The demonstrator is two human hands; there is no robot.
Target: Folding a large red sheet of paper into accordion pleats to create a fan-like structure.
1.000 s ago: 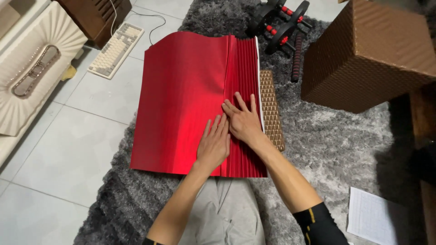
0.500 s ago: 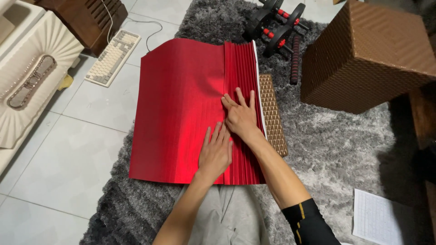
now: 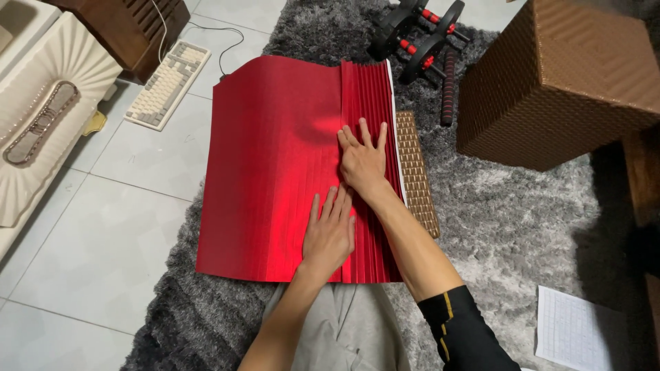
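We press both hands flat, fingers spread and gripping nothing, on a large red paper sheet (image 3: pixel 275 165) that lies half on the grey shag rug (image 3: pixel 522 227) and half on the tiled floor (image 3: pixel 103 227). Our left hand (image 3: pixel 330 233) rests near the sheet's near edge; our right hand (image 3: pixel 363 161) lies farther up, on the pleated strip (image 3: pixel 368 89) along the right side. A brown woven strip (image 3: pixel 416 168) lies just right of the sheet.
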